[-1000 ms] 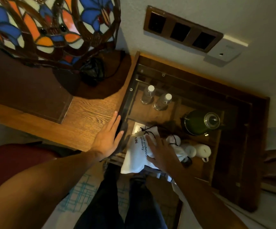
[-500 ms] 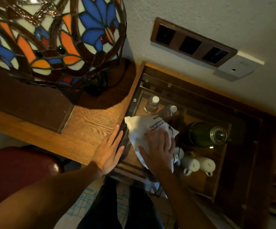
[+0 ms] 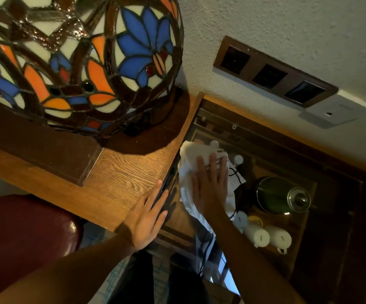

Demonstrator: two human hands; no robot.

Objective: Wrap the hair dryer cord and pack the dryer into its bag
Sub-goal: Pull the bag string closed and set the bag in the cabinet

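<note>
Your left hand (image 3: 145, 220) and right hand (image 3: 210, 189) are bare, with no gloves, rings or watch showing. Both forearms (image 3: 68, 275) are uncovered; no sleeve reaches into view. Below them, your legs wear dark trousers (image 3: 151, 281).

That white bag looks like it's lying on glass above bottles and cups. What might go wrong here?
1. The right hand lies flat on the white bag, which seems to rest on a glass top; hard pressing might strain the pane.
2. The bag's black drawstring trails loose and could snag.
3. The left hand rests on the desk edge near the stained-glass lamp, which a careless arm could bump.
</note>
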